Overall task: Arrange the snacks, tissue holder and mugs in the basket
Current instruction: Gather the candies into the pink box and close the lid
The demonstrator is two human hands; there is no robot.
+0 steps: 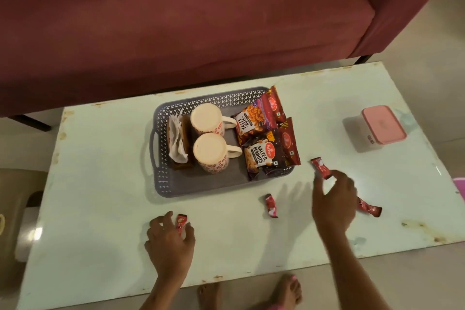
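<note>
So the grey basket [161, 185] sat mid-frame on the pale table [100, 184], already pretty loaded. The tissue holder [179, 141] stood along its left side, the two mugs [210, 137] sat upside down just right of it, one behind the other, and the Tasty Nuts packet [258, 118] and the Salted Peanuts packet [270, 156] leaned over the right rim, peanuts in front.

Four little red candy wrappers lay loose on the table below and right of the basket. The left hand [169, 241], lower centre-left, had its curled fingers pinching the first small red wrapper [181, 222]. The right hand [334, 205], right of centre, reached up with fingers bent over the second wrapper [320, 167], touching its lower end; couldn't tell if it actually had a grip. A third wrapper [271, 205] lay between the hands, and a fourth [370, 207] poked out to the right of the right hand.

Pink-lidded box [382, 124] at the right, maroon sofa [176, 20] across the top.
</note>
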